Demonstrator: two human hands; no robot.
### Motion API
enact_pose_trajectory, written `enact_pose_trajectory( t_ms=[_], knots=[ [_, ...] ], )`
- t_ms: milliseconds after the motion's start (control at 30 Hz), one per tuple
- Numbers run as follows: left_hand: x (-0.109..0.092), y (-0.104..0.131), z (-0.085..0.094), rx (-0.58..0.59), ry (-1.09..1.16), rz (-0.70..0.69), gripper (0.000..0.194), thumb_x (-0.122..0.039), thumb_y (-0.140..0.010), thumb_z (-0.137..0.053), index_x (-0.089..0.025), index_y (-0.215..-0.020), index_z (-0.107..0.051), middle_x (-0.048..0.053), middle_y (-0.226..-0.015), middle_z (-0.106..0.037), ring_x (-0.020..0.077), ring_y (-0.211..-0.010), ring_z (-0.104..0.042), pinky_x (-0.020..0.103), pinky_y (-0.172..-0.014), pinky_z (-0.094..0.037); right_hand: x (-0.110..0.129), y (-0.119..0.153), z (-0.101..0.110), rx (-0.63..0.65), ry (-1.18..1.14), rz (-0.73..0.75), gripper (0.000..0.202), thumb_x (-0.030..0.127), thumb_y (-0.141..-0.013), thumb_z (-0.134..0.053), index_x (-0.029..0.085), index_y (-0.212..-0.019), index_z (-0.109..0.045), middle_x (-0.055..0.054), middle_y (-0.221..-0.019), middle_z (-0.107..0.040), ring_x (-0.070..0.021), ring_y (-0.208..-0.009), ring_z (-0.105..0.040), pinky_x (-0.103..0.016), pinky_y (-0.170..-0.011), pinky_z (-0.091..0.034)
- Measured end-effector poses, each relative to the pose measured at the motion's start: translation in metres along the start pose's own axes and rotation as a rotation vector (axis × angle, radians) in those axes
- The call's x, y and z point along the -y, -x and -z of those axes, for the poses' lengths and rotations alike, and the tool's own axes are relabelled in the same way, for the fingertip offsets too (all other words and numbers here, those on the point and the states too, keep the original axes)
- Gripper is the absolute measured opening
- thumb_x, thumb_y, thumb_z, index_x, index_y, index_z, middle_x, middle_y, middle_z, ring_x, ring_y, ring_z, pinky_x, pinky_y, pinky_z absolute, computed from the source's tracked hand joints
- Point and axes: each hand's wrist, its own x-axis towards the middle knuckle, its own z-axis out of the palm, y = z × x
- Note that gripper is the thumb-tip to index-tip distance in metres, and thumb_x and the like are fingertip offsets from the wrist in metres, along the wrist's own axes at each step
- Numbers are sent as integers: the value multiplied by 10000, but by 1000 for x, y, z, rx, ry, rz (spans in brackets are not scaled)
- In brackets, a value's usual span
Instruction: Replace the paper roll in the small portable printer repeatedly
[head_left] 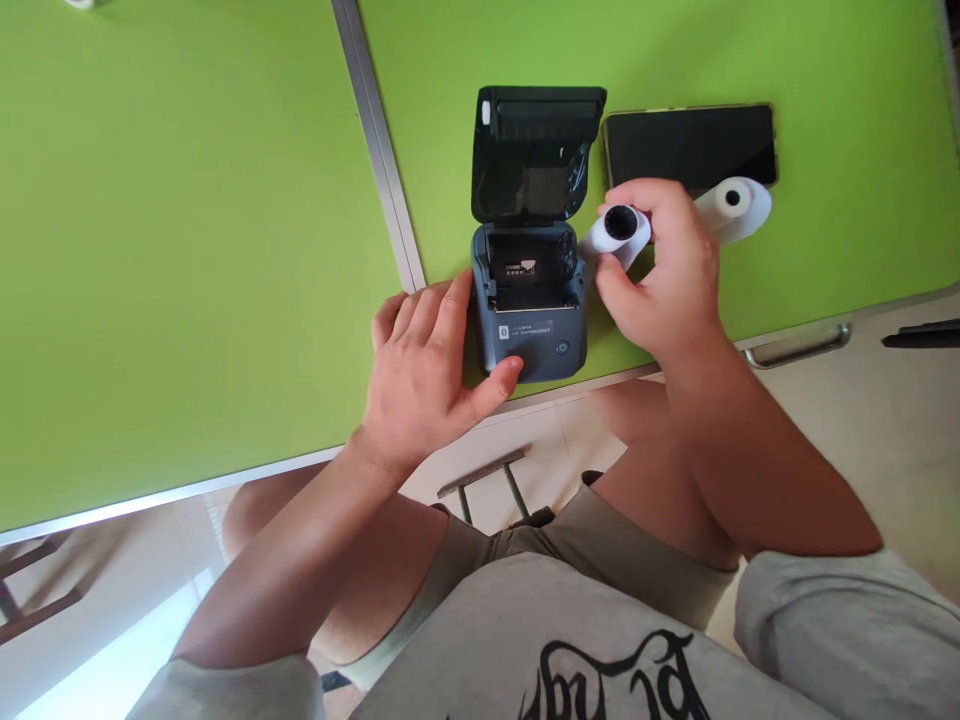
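A dark grey-blue portable label printer [531, 300] stands on the green table with its lid [534, 150] raised and its paper bay bare. Against its left side and front edge rests my left hand [427, 375], fingers stretched out and thumb apart. My right hand [667, 265] pinches a white paper roll [600, 238] with a black core, just right of the printer's bay. Behind that hand lies a second white roll [739, 210] with a small dark hole, its loose paper end flaring out.
Beyond my right hand a dark-screened phone [690, 140] lies on the green table [225, 230]. A metal strip [379, 140] divides the tabletop left of the printer. A drawer handle [799, 347] juts from the front edge. Something white [79, 3] shows at the top left.
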Motion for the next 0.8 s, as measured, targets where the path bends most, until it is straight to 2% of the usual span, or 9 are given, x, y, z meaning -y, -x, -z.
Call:
enact_pose_trajectory(
  t_ms=[133, 233, 367, 467, 567, 700, 800],
  knots=[
    [-1, 0, 0, 8, -12, 13, 927, -801, -997, -270, -56, -1486, -527, 214, -1282, -692, 378, -1229, -638, 555, -1108, -427, 0, 1, 6, 69, 52, -6, 444, 217, -864, -687, 335, -1274, -566, -64, -1217, -688, -303, -1148, -683, -527, -986, -611],
    [-2, -1, 0, 10, -16, 38, 935, -845, -968, -275, -99, -1479, -516, 212, -1269, -686, 382, -1199, -644, 584, -1108, -431, -2, 1, 6, 85, 76, 20, 494, 214, -837, -721, 326, -1288, -554, -56, -1205, -686, -294, -1142, -680, -509, -966, -621],
    [-1, -6, 1, 27, -6, -4, 1077, -943, -829, -483, -182, -1583, -374, 241, -1503, -560, 428, -1378, -567, 632, -1165, -403, -6, 1, 1, 96, 27, 39, 454, 224, -877, -694, 353, -1283, -538, -33, -1185, -687, -270, -1102, -696, -472, -925, -631],
    [3, -12, 3, 81, -22, -75, 1116, -903, -738, -678, -262, -1593, -353, 237, -1646, -411, 465, -1515, -442, 677, -1179, -402, -9, 2, -3, 99, -49, 20, 443, 268, -894, -682, 362, -1294, -516, -43, -1217, -671, -286, -1142, -689, -492, -970, -621],
    [9, -17, 5, 120, -12, -113, 973, -802, -719, -796, -317, -1498, -471, 195, -1680, -350, 485, -1550, -383, 709, -1179, -420, -11, 4, -5, 97, -64, 0, 470, 289, -891, -676, 365, -1318, -496, -53, -1249, -667, -290, -1158, -679, -494, -1001, -613],
    [13, -18, 2, 91, 104, -193, 688, -693, -801, -787, -261, -1312, -624, 156, -1681, -312, 468, -1509, -436, 640, -1140, -522, -12, 5, -5, 72, -96, -27, 528, 297, -861, -693, 368, -1341, -485, -48, -1287, -673, -271, -1110, -693, -460, -944, -636],
    [9, -17, -1, 49, 112, -194, 652, -694, -790, -794, -264, -1253, -636, 140, -1688, -299, 450, -1499, -454, 636, -1137, -531, -14, 6, -4, 61, -110, -12, 577, 291, -839, -692, 366, -1367, -473, -41, -1325, -668, -258, -1075, -705, -446, -903, -644]
  ],
)
